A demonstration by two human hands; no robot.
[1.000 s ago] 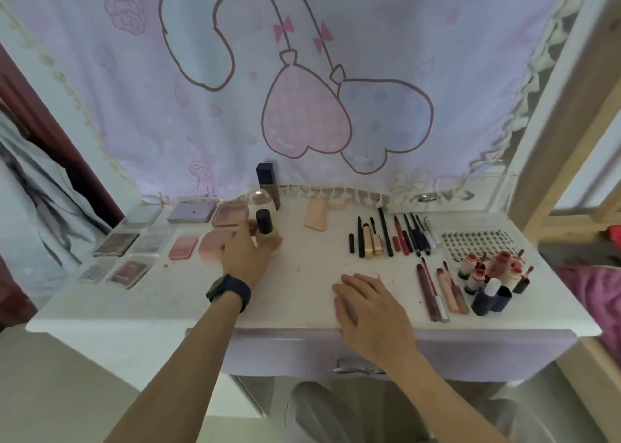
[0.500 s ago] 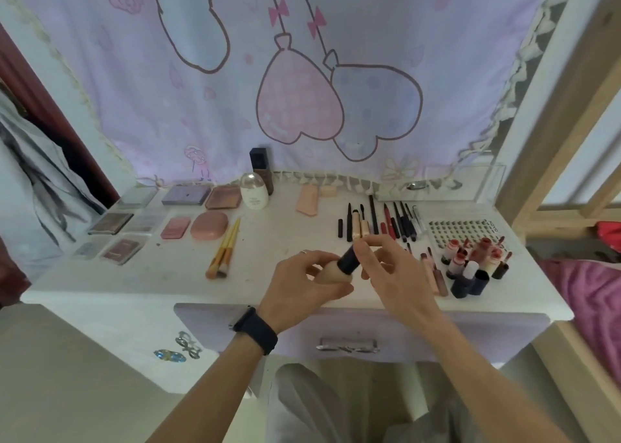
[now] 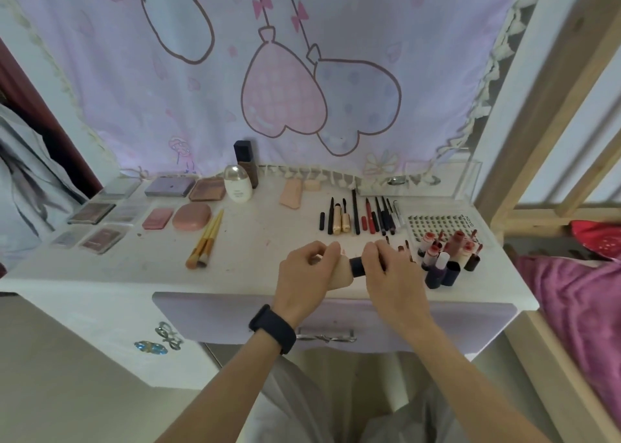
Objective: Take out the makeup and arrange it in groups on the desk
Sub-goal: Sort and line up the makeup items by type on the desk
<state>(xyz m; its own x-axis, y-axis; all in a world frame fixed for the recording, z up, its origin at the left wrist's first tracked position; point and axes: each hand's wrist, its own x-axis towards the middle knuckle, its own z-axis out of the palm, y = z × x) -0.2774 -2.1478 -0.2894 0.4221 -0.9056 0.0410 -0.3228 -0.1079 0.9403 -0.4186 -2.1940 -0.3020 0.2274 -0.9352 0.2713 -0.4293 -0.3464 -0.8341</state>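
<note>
Palettes (image 3: 100,214) lay flat in rows at the far left, like kept with like, and two brushes (image 3: 205,241) lay together just right of them. The left hand (image 3: 307,267) had its fingers curled round the beige body of a foundation bottle (image 3: 341,276), held over the front edge of the surface (image 3: 255,261). The right hand (image 3: 393,274) pinched its dark cap (image 3: 357,266) (probably checking it was tight before choosing its group). Pencils (image 3: 366,215) lay parallel beyond, and lip tubes (image 3: 447,257) stood clustered at the right. The surface was white and lightly stained, backed by a lilac cartoon curtain (image 3: 302,72); a pink blanket (image 3: 578,308) lay to the right.
</note>
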